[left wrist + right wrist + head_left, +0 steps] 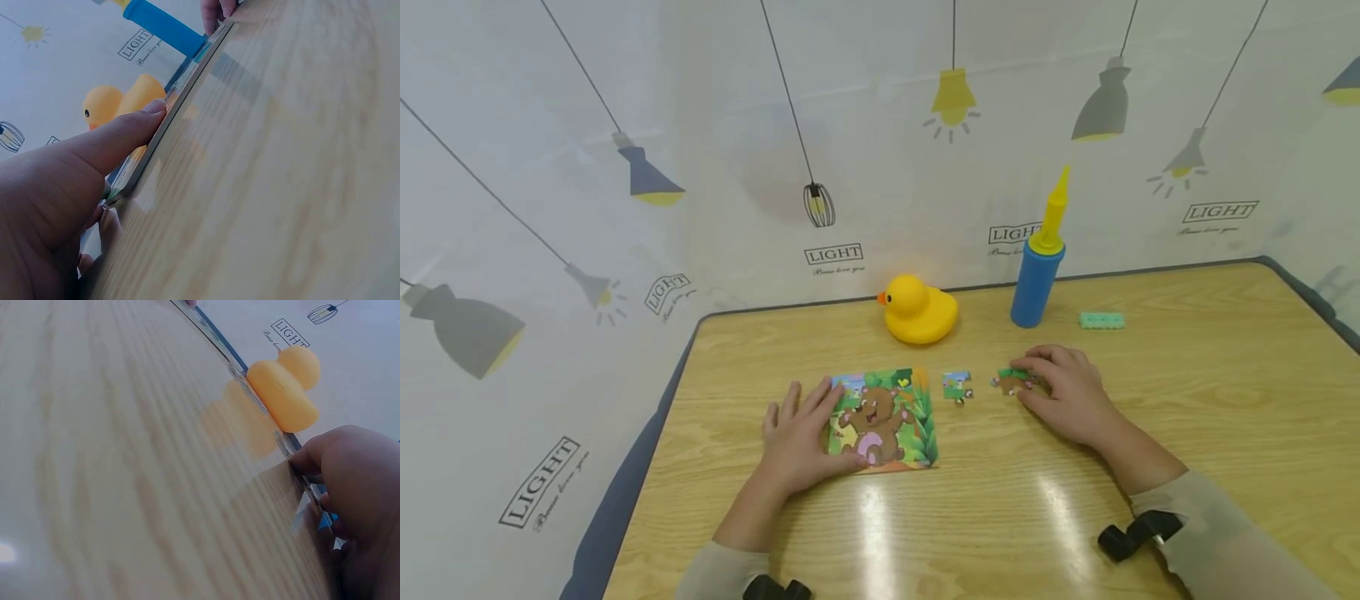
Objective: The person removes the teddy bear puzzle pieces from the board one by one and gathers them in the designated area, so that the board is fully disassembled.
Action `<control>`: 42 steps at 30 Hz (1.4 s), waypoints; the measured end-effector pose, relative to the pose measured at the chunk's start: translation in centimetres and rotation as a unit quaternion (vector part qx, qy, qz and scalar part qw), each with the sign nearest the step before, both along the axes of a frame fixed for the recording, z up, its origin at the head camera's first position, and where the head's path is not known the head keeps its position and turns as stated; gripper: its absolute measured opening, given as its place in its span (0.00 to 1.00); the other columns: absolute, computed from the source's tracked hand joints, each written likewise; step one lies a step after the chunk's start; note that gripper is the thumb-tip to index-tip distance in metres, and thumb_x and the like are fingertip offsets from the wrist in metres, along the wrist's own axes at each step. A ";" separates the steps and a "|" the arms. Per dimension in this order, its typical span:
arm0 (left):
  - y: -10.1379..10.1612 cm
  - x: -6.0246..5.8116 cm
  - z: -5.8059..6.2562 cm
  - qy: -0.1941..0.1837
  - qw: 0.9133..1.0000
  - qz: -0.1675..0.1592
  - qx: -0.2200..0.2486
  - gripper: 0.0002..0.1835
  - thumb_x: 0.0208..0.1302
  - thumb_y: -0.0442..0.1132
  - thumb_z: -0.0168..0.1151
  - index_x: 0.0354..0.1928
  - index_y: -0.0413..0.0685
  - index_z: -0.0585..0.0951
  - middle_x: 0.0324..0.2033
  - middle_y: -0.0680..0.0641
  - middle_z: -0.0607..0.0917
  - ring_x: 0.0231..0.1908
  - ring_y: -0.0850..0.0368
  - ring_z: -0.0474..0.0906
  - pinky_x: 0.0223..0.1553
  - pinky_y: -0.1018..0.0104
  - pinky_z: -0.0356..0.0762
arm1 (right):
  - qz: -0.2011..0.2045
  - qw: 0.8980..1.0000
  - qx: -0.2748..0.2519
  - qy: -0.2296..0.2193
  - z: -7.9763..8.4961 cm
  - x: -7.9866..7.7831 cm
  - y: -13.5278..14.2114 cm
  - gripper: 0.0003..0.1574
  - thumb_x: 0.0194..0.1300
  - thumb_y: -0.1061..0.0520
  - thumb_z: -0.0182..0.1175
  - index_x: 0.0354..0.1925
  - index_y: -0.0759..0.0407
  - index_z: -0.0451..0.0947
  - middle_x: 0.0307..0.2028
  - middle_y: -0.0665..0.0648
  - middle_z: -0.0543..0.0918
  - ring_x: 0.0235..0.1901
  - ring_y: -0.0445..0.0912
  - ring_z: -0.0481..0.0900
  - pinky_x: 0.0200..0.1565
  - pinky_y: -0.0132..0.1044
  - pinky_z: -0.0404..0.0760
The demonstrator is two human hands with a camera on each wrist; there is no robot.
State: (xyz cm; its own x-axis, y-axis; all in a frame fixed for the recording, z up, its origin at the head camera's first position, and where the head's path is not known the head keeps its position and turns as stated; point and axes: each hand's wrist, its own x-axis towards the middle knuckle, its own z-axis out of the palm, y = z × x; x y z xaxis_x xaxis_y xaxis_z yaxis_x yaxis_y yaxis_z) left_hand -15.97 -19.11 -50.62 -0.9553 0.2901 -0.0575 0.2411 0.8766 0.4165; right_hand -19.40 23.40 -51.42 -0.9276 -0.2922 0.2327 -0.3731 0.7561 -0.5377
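Note:
A jigsaw puzzle [880, 417] with a brown bear on it lies flat on the table. My left hand [805, 442] rests on its left side, fingers spread and fairly straight, with the thumb along the front edge; the left wrist view shows that thumb [134, 128] against the board's rim. Right of the board lies a loose puzzle piece [957, 386] in blue and green. Farther right, my right hand [1067, 396] pinches a brown and green puzzle piece [1009, 382] between thumb and fingers, low at the tabletop. The fingers partly cover this piece.
A yellow rubber duck [921, 312] sits behind the puzzle near the table's back edge. To its right a blue hand pump [1033, 287] with a yellow nozzle stands upright. A mint-green toy block [1102, 321] lies beside the pump. Lamp-printed cloth [880, 150] hangs behind the table.

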 end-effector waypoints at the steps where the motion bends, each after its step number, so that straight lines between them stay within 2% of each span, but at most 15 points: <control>1: 0.0 0.0 0.0 0.000 1.000 0.000 0.000 0.64 0.50 0.78 0.73 0.85 0.57 0.61 0.85 0.50 0.54 0.82 0.29 0.36 0.73 0.22 0.30 | -0.001 1.000 0.000 0.000 0.0 0.0 0.0 0.24 0.70 0.54 0.70 0.63 0.57 0.85 0.64 0.69 0.77 0.64 0.70 0.67 0.59 0.69 0.63; 7: 0.0 0.0 0.0 0.001 1.000 -0.001 -0.003 0.65 0.50 0.79 0.72 0.86 0.58 0.59 0.85 0.51 0.53 0.82 0.30 0.35 0.73 0.22 0.29 | -0.007 1.000 -0.004 0.001 -0.1 -0.1 -0.1 0.25 0.69 0.53 0.69 0.63 0.56 0.85 0.64 0.68 0.77 0.64 0.70 0.67 0.59 0.70 0.63; 9: 0.0 0.0 -0.1 -0.001 1.000 -0.002 -0.003 0.66 0.50 0.79 0.72 0.86 0.58 0.59 0.85 0.51 0.52 0.82 0.30 0.35 0.73 0.22 0.29 | -0.013 1.000 0.000 -0.001 -0.2 -0.2 -0.1 0.31 0.67 0.52 0.70 0.66 0.57 0.82 0.64 0.68 0.77 0.64 0.69 0.67 0.59 0.70 0.63; 13: 0.0 0.0 -0.1 -0.001 1.000 0.000 0.000 0.65 0.49 0.79 0.72 0.86 0.58 0.59 0.85 0.51 0.53 0.82 0.29 0.35 0.73 0.22 0.29 | -0.032 0.999 0.021 -0.007 -0.6 -0.4 -0.7 0.47 0.63 0.43 0.71 0.75 0.57 0.73 0.65 0.67 0.77 0.66 0.69 0.66 0.59 0.69 0.63; 15: -0.1 0.0 -0.1 0.000 1.000 0.002 0.001 0.65 0.49 0.78 0.73 0.85 0.58 0.60 0.85 0.51 0.53 0.82 0.29 0.35 0.73 0.22 0.29 | -0.045 0.999 0.028 -0.006 -0.7 -0.4 -1.2 0.51 0.62 0.39 0.70 0.77 0.57 0.69 0.66 0.67 0.76 0.67 0.69 0.66 0.59 0.68 0.63; 19: -0.1 0.0 -0.2 -0.004 1.000 0.001 -0.001 0.65 0.50 0.78 0.72 0.86 0.58 0.59 0.85 0.51 0.52 0.82 0.29 0.34 0.73 0.22 0.28 | -0.079 0.997 0.006 0.020 -0.7 -0.3 -2.4 0.43 0.63 0.42 0.68 0.72 0.58 0.75 0.65 0.65 0.78 0.66 0.68 0.67 0.58 0.67 0.62; 22: -0.1 0.0 -0.2 -0.006 1.000 0.001 0.002 0.65 0.50 0.77 0.73 0.86 0.58 0.59 0.85 0.51 0.52 0.82 0.30 0.34 0.73 0.22 0.28 | -0.089 0.995 -0.007 0.044 -0.5 -0.1 -3.6 0.35 0.63 0.45 0.68 0.65 0.59 0.81 0.63 0.64 0.79 0.65 0.67 0.67 0.58 0.68 0.61; 25: 0.1 0.0 -0.2 -0.007 1.000 0.001 0.002 0.65 0.50 0.77 0.73 0.86 0.58 0.59 0.85 0.51 0.52 0.82 0.30 0.35 0.73 0.23 0.28 | -0.082 0.995 0.003 0.052 -0.3 0.1 -5.1 0.33 0.64 0.44 0.69 0.62 0.59 0.83 0.62 0.65 0.78 0.65 0.66 0.67 0.59 0.69 0.61; 34: 0.1 0.0 -0.1 -0.007 1.000 -0.002 0.006 0.65 0.50 0.78 0.73 0.86 0.57 0.59 0.85 0.51 0.52 0.82 0.30 0.34 0.73 0.22 0.28 | -0.058 0.997 0.037 0.037 -0.3 0.2 -10.3 0.30 0.65 0.38 0.68 0.57 0.54 0.85 0.62 0.61 0.78 0.66 0.61 0.67 0.64 0.66 0.60; 42: 0.0 -0.1 -0.2 -0.007 1.000 -0.001 0.000 0.65 0.51 0.79 0.71 0.86 0.59 0.59 0.85 0.51 0.53 0.82 0.30 0.34 0.73 0.23 0.28 | -0.051 0.996 0.063 0.036 0.0 0.3 -14.1 0.27 0.66 0.34 0.69 0.51 0.52 0.87 0.60 0.58 0.79 0.64 0.59 0.68 0.64 0.65 0.62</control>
